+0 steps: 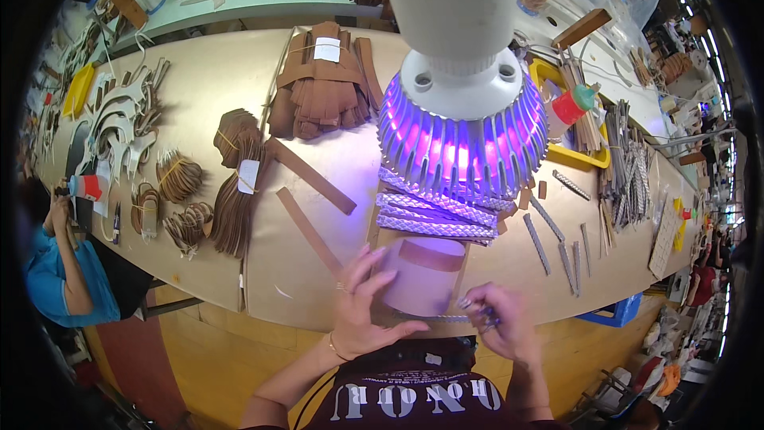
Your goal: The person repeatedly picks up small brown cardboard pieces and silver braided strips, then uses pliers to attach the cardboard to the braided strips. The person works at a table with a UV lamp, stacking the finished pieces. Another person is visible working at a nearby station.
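My left hand (pixel 368 302) is open, thumb and fingers spread, beside a pale, smooth-sided block (pixel 414 291). A brown leather strip (pixel 430 255) lies across the upper part of that block. To the block's right, my right hand (pixel 503 320) is closed, the fingers curled around something small and dark bluish that blur keeps me from naming. Between the hands, a thin braided strip (pixel 450 319) runs along the block's near edge, close to the right fingers. Just beyond the block lie braided silvery strips (pixel 438 227), tinted purple by the lamp.
A large lamp (pixel 465 127) with a finned, purple-lit body hangs over the table, hiding part of it. Bundles of brown leather strips (pixel 322 99) lie at the back left. Short braided pieces (pixel 537 243) and a yellow tray (pixel 593 158) are to the right. At far left, another person (pixel 68 271) works.
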The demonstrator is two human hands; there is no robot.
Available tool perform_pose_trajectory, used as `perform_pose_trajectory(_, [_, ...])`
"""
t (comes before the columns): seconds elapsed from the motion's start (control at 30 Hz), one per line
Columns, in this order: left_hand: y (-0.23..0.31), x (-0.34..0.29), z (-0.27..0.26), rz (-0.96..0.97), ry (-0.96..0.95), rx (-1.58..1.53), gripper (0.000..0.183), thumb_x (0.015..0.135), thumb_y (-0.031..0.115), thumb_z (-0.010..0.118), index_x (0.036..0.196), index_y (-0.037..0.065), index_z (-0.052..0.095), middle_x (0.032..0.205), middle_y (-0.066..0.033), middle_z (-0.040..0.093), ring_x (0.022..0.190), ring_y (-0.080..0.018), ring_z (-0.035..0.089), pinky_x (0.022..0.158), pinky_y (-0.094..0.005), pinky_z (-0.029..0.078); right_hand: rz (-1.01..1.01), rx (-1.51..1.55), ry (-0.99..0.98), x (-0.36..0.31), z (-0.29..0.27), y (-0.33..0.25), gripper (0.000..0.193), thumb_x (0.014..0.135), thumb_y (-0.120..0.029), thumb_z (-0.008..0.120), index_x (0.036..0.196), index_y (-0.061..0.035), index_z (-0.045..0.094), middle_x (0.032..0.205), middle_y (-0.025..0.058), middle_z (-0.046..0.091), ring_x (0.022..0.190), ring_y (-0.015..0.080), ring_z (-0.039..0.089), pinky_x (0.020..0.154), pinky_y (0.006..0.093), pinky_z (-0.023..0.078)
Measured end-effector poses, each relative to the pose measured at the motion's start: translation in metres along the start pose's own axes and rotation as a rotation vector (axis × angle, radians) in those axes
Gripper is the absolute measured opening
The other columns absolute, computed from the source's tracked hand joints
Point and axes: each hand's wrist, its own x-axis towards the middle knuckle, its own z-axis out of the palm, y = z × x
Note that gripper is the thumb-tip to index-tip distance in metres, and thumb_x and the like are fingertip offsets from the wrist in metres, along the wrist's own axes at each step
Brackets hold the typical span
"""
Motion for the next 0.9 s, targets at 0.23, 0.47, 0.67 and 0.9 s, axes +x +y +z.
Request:
perform_pose_trajectory(0.23, [-0.019, -0.021, 0.038, -0.128, 0.13, -0.242, 0.041, 0.074, -0.004, 0.072, 0.113, 0.002, 0.061, 0.13, -0.0228, 0.055, 0.122, -0.0369, 0.054, 0.1, -0.0408, 0.045, -0.111, 0.001, 0.214, -0.003, 0.032, 0.021, 0.018, 0.076, -0.005, 0.069, 0.092, -0.0088, 0.063, 0.08, 0.0063, 0.067, 0.069, 0.025, 0.065, 0.06, 0.034, 0.045])
perform_pose_trajectory(0.47, [-0.018, 0.015, 0.066, -0.122, 0.176, -0.176, 0.042, 0.072, -0.008, 0.069, 0.113, 0.001, 0.061, 0.13, -0.023, 0.055, 0.12, -0.0356, 0.056, 0.1, -0.0393, 0.045, -0.027, -0.068, 0.254, 0.044, -0.001, 0.034, 0.019, 0.077, -0.005, 0.07, 0.095, -0.0088, 0.065, 0.081, 0.0079, 0.067, 0.065, 0.0267, 0.062, 0.059, 0.0354, 0.044])
perform_pose_trajectory(0.67, [-0.005, 0.024, 0.041, -0.173, 0.043, -0.271, 0.048, 0.078, 0.003, 0.067, 0.124, 0.003, 0.055, 0.129, -0.0215, 0.053, 0.124, -0.0323, 0.051, 0.103, -0.0382, 0.041, -0.062, -0.276, 0.158, 0.051, -0.048, -0.002, 0.034, 0.073, -0.001, 0.066, 0.105, -0.0129, 0.069, 0.079, 0.009, 0.065, 0.063, 0.0262, 0.059, 0.059, 0.0346, 0.042])
perform_pose_trajectory(0.9, [-0.018, 0.058, 0.043, -0.419, 0.05, -0.281, 0.031, 0.085, 0.01, 0.068, 0.115, 0.0, 0.065, 0.116, -0.0154, 0.058, 0.11, -0.0244, 0.055, 0.097, -0.0351, 0.042, -0.085, -0.283, -0.035, 0.083, -0.056, -0.041, 0.034, 0.074, -0.001, 0.065, 0.107, -0.0114, 0.068, 0.082, 0.0103, 0.068, 0.067, 0.0261, 0.065, 0.061, 0.0332, 0.048])
